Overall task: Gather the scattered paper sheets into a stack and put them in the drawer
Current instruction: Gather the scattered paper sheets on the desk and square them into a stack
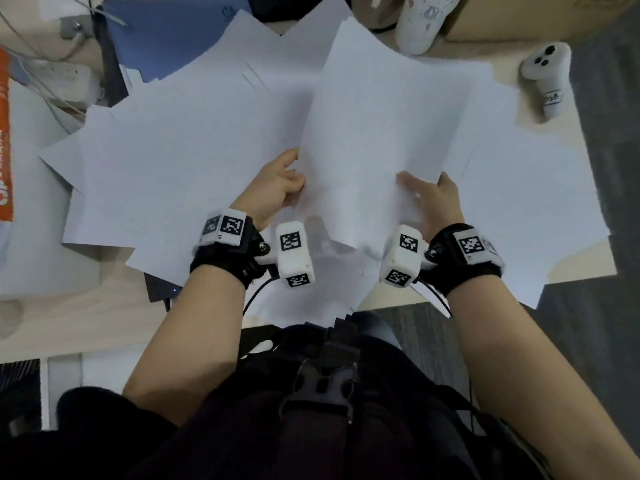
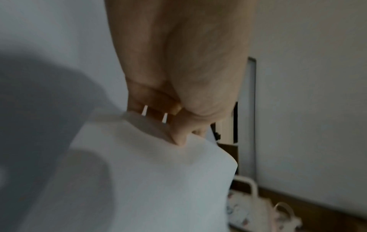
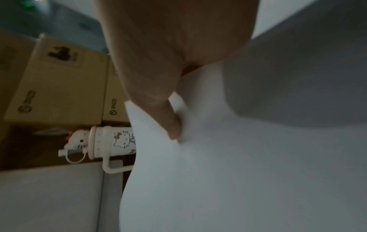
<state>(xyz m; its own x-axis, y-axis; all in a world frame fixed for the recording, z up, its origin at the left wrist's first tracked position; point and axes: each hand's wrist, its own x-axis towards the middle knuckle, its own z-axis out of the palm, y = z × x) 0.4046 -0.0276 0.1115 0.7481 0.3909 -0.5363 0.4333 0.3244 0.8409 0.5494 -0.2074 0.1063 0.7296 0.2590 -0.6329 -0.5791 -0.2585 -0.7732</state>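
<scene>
Many white paper sheets (image 1: pixel 194 147) lie fanned across the desk. A bundle of sheets (image 1: pixel 374 133) is lifted above them, bowed between both hands. My left hand (image 1: pixel 280 185) grips its left edge, thumb on top of the paper (image 2: pixel 158 172). My right hand (image 1: pixel 433 199) pinches its right edge, with the thumb pressed on the sheet (image 3: pixel 228 164). No drawer is in view.
A white cartoon-print bottle (image 1: pixel 422 22) lies at the back by cardboard boxes (image 3: pixel 59 81). A white handheld controller (image 1: pixel 547 74) lies at the desk's right edge. Cables and a power strip (image 1: pixel 65 81) sit at the back left. Grey floor lies to the right.
</scene>
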